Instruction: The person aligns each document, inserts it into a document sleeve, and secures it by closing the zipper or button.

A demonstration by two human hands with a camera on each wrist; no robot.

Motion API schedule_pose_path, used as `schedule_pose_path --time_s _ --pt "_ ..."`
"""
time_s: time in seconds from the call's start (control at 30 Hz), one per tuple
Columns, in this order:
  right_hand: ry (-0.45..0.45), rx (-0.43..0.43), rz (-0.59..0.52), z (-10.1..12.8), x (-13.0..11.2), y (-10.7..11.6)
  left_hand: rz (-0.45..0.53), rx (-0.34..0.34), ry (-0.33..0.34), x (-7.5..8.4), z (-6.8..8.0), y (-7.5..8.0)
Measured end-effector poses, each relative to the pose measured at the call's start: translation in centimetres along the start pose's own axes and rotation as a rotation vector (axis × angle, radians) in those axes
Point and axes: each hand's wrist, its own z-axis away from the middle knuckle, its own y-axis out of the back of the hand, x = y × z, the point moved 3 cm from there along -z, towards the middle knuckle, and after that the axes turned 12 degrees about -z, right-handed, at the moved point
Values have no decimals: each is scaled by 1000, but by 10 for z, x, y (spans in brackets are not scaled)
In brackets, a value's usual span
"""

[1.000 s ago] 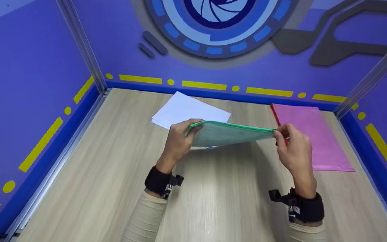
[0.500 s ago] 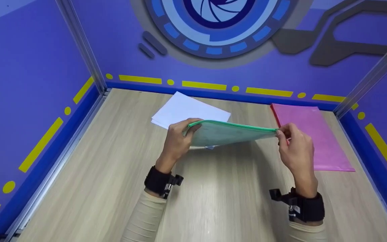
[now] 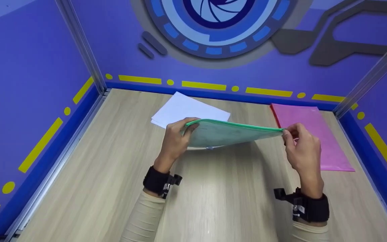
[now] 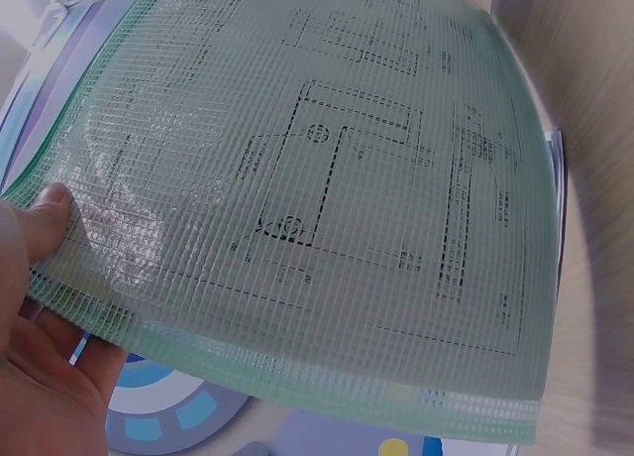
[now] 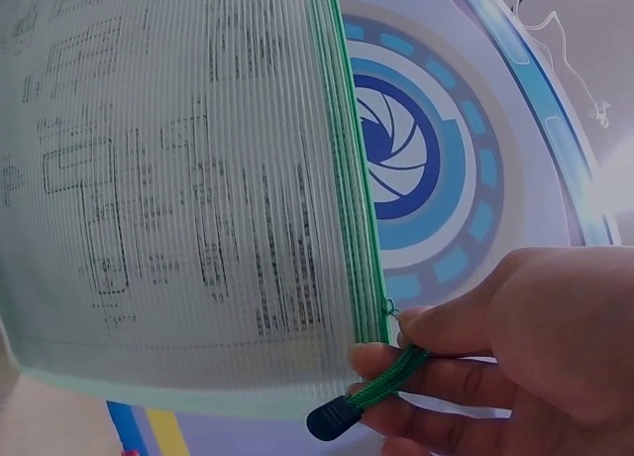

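Observation:
A translucent green mesh zipper pouch is held up over the table, its green zipper edge on top. Printed sheets with line drawings show through its mesh. My left hand grips the pouch's left top corner, thumb on the near face and fingers behind. At the right end of the zipper, my right hand pinches the zipper pull. From between its fingers hangs the pull's green cord with a black tip.
White paper sheets lie on the wooden table behind the pouch. A pink zipper pouch lies flat at the right, partly behind my right hand. Blue panels wall the table at the back and sides.
My right hand has moved to the right with the zipper pull. My left hand has shifted slightly left with its corner. The paper sheets and pink pouch have not moved.

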Motion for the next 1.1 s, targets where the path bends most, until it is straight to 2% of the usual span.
schedule_pose_path --time_s 0.37,0.67,1.1 --pt "-40 6 14 1 4 6 4 -44 23 -2 1 -1" --pt "-64 23 15 0 8 16 14 -18 35 -6 1 2" --pt "-48 60 12 0 12 25 39 26 7 -6 2 1"
